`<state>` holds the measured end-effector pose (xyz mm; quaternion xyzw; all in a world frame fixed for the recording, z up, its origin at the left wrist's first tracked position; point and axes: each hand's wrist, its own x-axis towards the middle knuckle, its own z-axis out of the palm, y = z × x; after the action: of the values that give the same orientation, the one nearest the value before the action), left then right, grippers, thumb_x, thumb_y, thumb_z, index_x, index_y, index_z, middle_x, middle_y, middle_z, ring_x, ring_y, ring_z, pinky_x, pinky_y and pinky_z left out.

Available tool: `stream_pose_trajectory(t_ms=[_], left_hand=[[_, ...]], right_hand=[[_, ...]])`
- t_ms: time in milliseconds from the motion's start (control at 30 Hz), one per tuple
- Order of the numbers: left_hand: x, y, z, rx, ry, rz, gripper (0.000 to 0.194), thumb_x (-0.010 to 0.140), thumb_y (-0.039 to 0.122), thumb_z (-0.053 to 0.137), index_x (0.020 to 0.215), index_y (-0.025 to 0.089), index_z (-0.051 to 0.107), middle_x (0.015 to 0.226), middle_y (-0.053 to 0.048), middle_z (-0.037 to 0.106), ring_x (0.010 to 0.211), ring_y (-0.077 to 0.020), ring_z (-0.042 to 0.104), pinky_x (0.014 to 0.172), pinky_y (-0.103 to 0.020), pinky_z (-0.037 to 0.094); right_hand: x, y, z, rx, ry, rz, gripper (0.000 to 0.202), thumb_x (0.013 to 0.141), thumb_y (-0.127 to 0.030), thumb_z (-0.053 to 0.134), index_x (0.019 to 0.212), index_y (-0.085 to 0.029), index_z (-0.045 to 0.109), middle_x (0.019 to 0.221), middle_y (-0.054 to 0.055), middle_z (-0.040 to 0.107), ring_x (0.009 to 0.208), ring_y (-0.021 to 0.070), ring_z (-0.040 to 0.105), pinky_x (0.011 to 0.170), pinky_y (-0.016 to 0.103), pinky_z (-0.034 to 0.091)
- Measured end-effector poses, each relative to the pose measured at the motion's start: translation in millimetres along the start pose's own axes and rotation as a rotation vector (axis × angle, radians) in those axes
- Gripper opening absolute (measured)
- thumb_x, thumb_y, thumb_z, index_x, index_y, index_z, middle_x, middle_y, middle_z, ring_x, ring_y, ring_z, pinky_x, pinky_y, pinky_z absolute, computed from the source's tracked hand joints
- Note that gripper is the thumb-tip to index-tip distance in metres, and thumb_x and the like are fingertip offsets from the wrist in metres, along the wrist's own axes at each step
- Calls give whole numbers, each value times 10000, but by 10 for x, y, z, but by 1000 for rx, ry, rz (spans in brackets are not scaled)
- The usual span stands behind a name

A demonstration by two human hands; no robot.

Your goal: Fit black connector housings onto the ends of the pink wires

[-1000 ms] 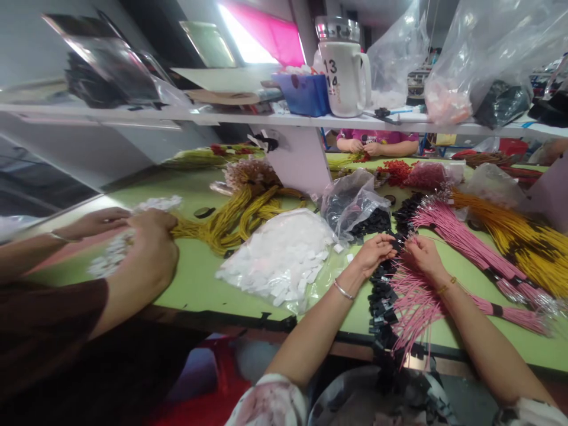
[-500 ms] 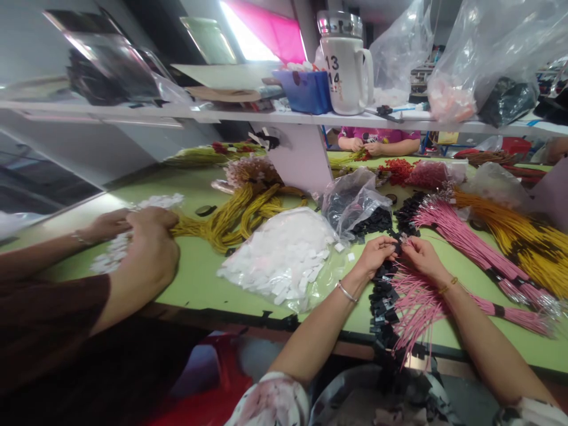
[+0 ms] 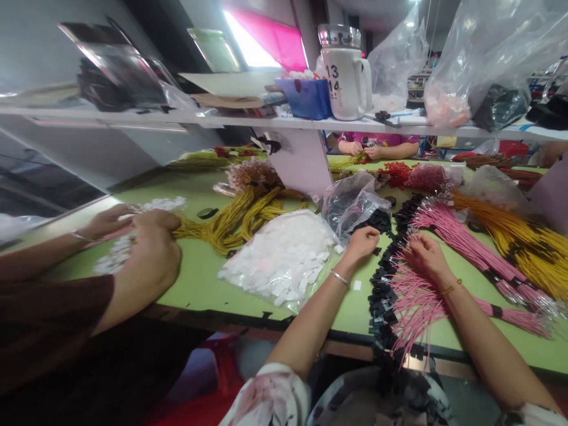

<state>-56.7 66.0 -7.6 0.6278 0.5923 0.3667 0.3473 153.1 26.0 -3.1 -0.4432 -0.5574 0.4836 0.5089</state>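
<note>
My left hand (image 3: 364, 242) is by the heap of loose black plastic connector housings (image 3: 377, 222), its fingers drawn together; whatever is between them is too small to make out. My right hand (image 3: 425, 253) pinches a pink wire near its end, above a fan of pink wires (image 3: 417, 307). Along the left of that fan runs a row of black housings (image 3: 381, 302), with pink wires at their right side. A clear bag (image 3: 348, 204) lies behind the loose housings.
A bag of white connectors (image 3: 279, 254) lies left of my arms. Tied pink wires (image 3: 470, 242) and yellow wires (image 3: 532, 248) lie at right. A co-worker's hands (image 3: 155, 236) work at left near yellow wires (image 3: 226, 219). A shelf (image 3: 248, 121) crosses above, holding a mug (image 3: 344, 77).
My hands have come apart from where they met over a black housing. My left hand moved left to the loose heap; my right hand shifted slightly right and down.
</note>
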Motion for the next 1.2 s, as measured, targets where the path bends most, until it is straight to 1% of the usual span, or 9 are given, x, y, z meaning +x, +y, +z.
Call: stream_pose_trajectory(t_ms=[67, 133, 233, 533, 667, 800, 900, 1067, 1200], left_hand=[[178, -35, 16, 217, 93, 43, 287, 848, 114, 534, 1058, 117, 730, 1084, -128, 711, 999, -212, 631, 905, -309, 462], [323, -81, 73, 393, 81, 49, 327, 865, 106, 519, 1127, 110, 715, 1155, -150, 682, 1051, -224, 614, 943, -305, 439], [432, -149, 154, 514, 31, 34, 311, 860, 106, 529, 1108, 114, 715, 1121, -160, 664, 1025, -232, 612, 917, -303, 438], [269, -134, 119, 696, -45, 73, 304, 871, 67, 463, 1116, 154, 620, 1165, -147, 563, 905, -198, 603, 802, -300, 430], [197, -116, 99, 722, -66, 59, 293, 862, 41, 449, 1090, 137, 606, 1192, -167, 531, 933, -213, 595, 803, -313, 425], [143, -69, 91, 534, 40, 71, 262, 873, 97, 503, 1095, 163, 627, 1116, -134, 580, 931, -213, 582, 837, -319, 422], [78, 18, 144, 182, 94, 90, 244, 852, 125, 552, 1051, 179, 682, 980, -90, 631, 859, -191, 579, 803, -304, 432], [-99, 160, 313, -545, -104, -165, 85, 748, 176, 673, 820, 134, 691, 666, 1, 600, 529, -81, 456, 542, -220, 357], [-242, 219, 342, -782, -153, -290, 177, 665, 132, 719, 828, 139, 651, 607, 40, 570, 479, -53, 448, 475, -186, 308]], right_hand=[[7, 14, -15, 131, -33, 64, 342, 751, -489, 721, 810, -234, 500, 620, -55, 515, 535, 117, 432, 528, 246, 371], [10, 33, -18, 169, -62, 91, 370, 731, -501, 744, 823, -232, 508, 638, -44, 565, 549, 119, 473, 539, 244, 393], [4, 47, -8, 125, -63, 95, 387, 726, -525, 749, 785, -220, 518, 598, -47, 553, 506, 104, 447, 499, 231, 357], [-11, 31, 4, 8, -69, 141, 396, 703, -532, 747, 792, -196, 557, 547, -58, 517, 450, 87, 396, 442, 223, 276], [-25, 19, 13, -15, -56, 118, 362, 725, -515, 717, 770, -203, 540, 529, -73, 471, 441, 85, 365, 436, 227, 259], [-47, -24, 39, 29, -91, 115, 373, 724, -503, 717, 849, -217, 512, 554, -79, 505, 456, 91, 397, 448, 222, 287], [-45, -21, 42, 28, -80, 115, 366, 736, -492, 708, 854, -220, 492, 549, -79, 517, 462, 95, 410, 457, 220, 290], [-34, 24, 31, -99, -119, 91, 342, 755, -501, 665, 726, -210, 489, 544, -66, 467, 477, 91, 362, 466, 230, 259], [-34, 37, 37, -223, -128, 9, 313, 746, -430, 641, 640, -213, 442, 573, -54, 422, 530, 100, 346, 494, 233, 276]])
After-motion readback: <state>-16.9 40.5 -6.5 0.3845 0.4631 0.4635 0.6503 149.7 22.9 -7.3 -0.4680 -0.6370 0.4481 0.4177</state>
